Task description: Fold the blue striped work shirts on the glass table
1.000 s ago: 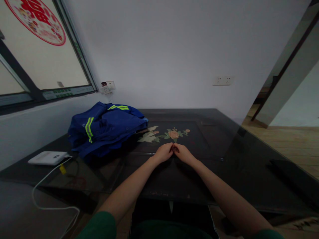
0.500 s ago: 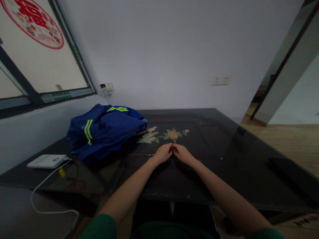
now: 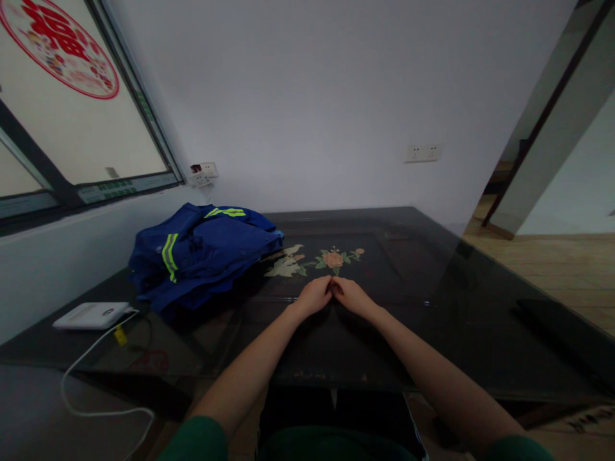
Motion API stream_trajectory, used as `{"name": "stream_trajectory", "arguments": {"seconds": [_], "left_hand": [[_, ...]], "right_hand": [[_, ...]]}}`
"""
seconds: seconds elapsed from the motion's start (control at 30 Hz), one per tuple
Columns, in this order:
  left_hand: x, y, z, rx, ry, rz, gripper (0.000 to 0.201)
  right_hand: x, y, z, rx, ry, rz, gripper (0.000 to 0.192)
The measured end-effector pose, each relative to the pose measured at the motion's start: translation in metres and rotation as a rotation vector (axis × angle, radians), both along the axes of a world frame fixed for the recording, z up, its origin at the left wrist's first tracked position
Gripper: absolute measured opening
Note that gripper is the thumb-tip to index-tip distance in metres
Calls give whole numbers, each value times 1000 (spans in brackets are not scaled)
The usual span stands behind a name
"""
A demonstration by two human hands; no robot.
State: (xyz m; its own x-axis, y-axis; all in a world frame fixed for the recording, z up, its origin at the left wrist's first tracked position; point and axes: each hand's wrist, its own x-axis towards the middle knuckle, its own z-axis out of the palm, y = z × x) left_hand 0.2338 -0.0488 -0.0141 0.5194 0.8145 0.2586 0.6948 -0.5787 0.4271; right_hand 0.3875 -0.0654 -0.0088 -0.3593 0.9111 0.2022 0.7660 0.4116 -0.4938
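My left hand and my right hand rest on the dark glossy table, their fingertips meeting in the middle. Both hands are closed, with the fingers curled inward and nothing showing in them. Just beyond them is a painted flower and bird design on the tabletop. To the left lies a crumpled blue jacket with yellow-green reflective strips, apart from my hands.
A white power bank with a white cable sits at the table's left; the cable hangs over the front edge. A dark flat object lies at the right edge. Wall sockets are behind, a window at left.
The view has tilted very slightly. My hands stay together in the same place, and the jacket and power bank have not been moved.
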Motion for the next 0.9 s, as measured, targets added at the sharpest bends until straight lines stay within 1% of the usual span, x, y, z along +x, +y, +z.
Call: {"name": "stream_trajectory", "arguments": {"seconds": [0.2, 0.3, 0.37, 0.43, 0.5, 0.53, 0.57, 0.6, 0.63, 0.7, 0.77, 0.8, 0.83, 0.9], "left_hand": [[-1, 1, 2, -40, -8, -11, 14], [-5, 4, 8, -88, -1, -66, 14], [-12, 7, 17, -127, 7, -118, 16], [-26, 10, 30, -148, 5, -153, 19], [-48, 15, 46, -104, -9, -130, 25], [-62, 18, 54, -48, -17, -83, 27], [-79, 21, 62, 28, -20, -9, 31], [-97, 24, 69, 116, -16, 96, 34], [-116, 27, 75, 201, 3, 219, 38], [-155, 29, 81, 341, 63, 515, 47], [-192, 27, 80, 398, 125, 770, 61], [-207, 25, 78, 393, 146, 862, 69], [-221, 22, 74, 371, 157, 932, 77], [-239, 19, 66, 305, 157, 1018, 86]], "right_hand": [[-1, -2, 3, -15, -10, -10, 20], [-1, -4, 4, -11, -10, 18, 22], [-1, -5, 4, -11, -27, 38, 25], [-2, -7, 4, -18, -76, 55, 26], [-2, -10, 5, -19, -128, 68, 25], [-3, -11, 6, -17, -145, 72, 25], [-3, -12, 7, -15, -153, 73, 24], [-3, -12, 7, -16, -156, 71, 24], [-3, -13, 8, -19, -156, 68, 23], [-4, -14, 10, -26, -151, 65, 22], [-4, -14, 10, -24, -141, 65, 22], [-4, -14, 10, -22, -137, 66, 22], [-4, -14, 10, -20, -133, 66, 22], [-4, -14, 10, -17, -128, 64, 22]]}}
